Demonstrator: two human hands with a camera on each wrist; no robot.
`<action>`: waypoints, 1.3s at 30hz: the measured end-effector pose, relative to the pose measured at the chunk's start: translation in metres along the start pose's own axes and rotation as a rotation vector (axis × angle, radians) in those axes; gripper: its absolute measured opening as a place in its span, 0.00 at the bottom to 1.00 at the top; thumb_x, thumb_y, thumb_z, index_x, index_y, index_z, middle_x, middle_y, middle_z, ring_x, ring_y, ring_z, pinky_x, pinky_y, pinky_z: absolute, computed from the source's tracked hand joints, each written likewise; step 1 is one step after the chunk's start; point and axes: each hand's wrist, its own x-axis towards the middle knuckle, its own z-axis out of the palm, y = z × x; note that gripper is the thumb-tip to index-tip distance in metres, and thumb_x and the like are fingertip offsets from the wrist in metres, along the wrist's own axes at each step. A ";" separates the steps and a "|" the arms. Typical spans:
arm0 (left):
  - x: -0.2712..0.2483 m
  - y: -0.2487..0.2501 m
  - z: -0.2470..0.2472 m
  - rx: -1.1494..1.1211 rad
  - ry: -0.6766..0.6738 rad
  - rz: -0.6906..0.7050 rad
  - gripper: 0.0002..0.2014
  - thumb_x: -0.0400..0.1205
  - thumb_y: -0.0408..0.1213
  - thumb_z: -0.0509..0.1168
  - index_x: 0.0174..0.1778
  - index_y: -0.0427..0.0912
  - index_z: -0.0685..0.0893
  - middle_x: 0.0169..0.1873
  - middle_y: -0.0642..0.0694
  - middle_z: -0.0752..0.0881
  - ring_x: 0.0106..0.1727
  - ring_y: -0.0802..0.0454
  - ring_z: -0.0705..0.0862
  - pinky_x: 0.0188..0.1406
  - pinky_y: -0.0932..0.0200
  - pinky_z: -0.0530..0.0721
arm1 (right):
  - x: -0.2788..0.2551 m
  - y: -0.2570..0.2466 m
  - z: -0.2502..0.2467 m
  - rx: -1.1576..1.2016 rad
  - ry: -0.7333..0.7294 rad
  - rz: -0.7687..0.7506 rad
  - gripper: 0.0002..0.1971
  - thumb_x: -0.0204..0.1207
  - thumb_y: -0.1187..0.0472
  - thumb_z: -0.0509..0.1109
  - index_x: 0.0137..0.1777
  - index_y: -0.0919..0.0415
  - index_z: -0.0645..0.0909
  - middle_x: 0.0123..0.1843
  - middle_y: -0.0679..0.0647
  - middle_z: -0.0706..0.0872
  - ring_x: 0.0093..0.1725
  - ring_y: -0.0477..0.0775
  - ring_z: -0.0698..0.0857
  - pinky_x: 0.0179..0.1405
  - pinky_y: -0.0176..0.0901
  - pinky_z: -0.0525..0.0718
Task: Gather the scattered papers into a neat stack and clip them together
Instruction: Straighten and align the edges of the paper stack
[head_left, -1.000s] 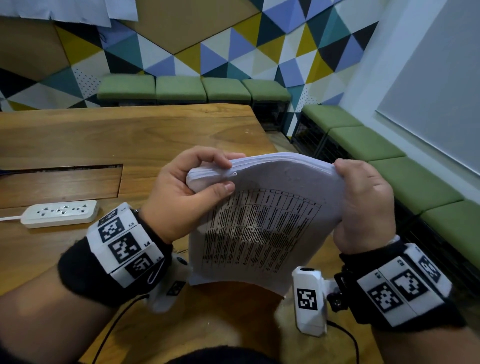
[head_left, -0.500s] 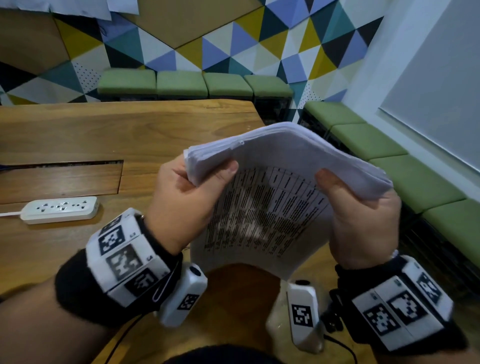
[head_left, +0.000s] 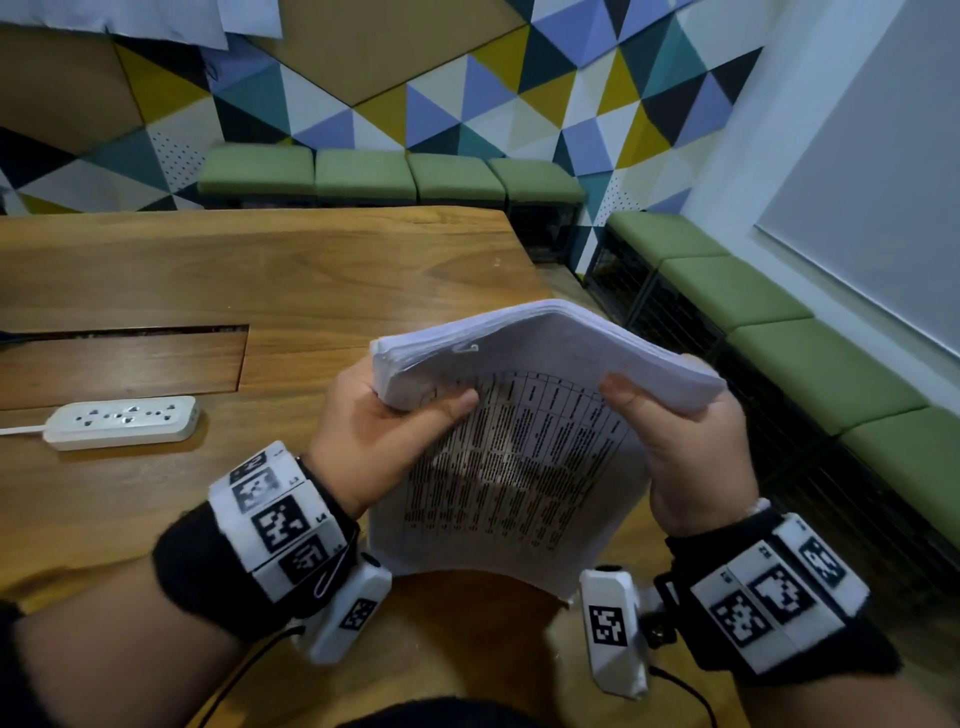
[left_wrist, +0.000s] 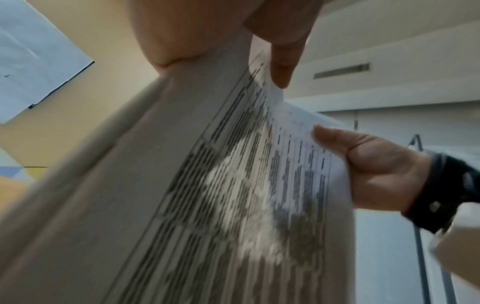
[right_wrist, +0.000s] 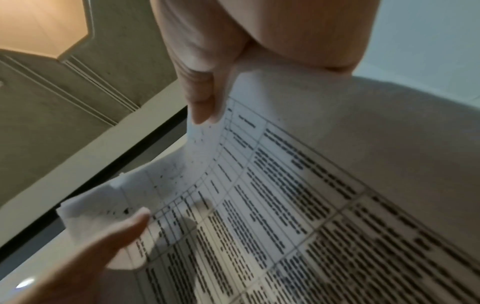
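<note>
A thick stack of white papers (head_left: 524, 457), printed with a table, is held in the air above the table's near edge, its top edge bent over away from me. A small metal clip (head_left: 470, 348) sits on the stack's top left corner. My left hand (head_left: 384, 421) grips that corner, thumb on the printed face. My right hand (head_left: 675, 431) grips the top right corner the same way. The printed sheet (left_wrist: 259, 185) fills the left wrist view, and the right wrist view shows the same sheet (right_wrist: 272, 205) with the left thumb on it.
A wooden table (head_left: 260, 270) lies under and beyond the hands, with a recessed panel (head_left: 119, 364) and a white power strip (head_left: 122, 422) at the left. Green benches (head_left: 779, 332) run along the right and far walls.
The stack's top edge has tipped up and away from me, and the head view has tilted slightly. Both hands keep their hold on the top corners.
</note>
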 end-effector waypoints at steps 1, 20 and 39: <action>0.003 -0.005 0.000 0.064 0.004 -0.028 0.14 0.64 0.41 0.77 0.44 0.46 0.86 0.35 0.59 0.91 0.41 0.59 0.89 0.42 0.63 0.87 | 0.002 0.002 0.000 0.003 0.011 0.036 0.34 0.41 0.41 0.86 0.45 0.60 0.85 0.41 0.56 0.89 0.42 0.56 0.88 0.42 0.50 0.86; 0.008 0.007 -0.022 0.952 -0.439 -0.296 0.15 0.66 0.49 0.77 0.23 0.49 0.78 0.25 0.53 0.81 0.31 0.52 0.81 0.25 0.61 0.72 | 0.001 -0.022 -0.008 -0.374 -0.292 -0.279 0.05 0.59 0.59 0.78 0.32 0.54 0.84 0.31 0.44 0.84 0.28 0.38 0.78 0.29 0.33 0.77; -0.010 -0.025 -0.051 0.054 0.080 -0.054 0.14 0.69 0.23 0.71 0.50 0.36 0.86 0.41 0.53 0.92 0.44 0.57 0.89 0.42 0.67 0.85 | -0.028 0.054 -0.042 0.175 0.212 -0.014 0.22 0.47 0.37 0.82 0.43 0.43 0.88 0.40 0.39 0.92 0.43 0.39 0.89 0.42 0.36 0.88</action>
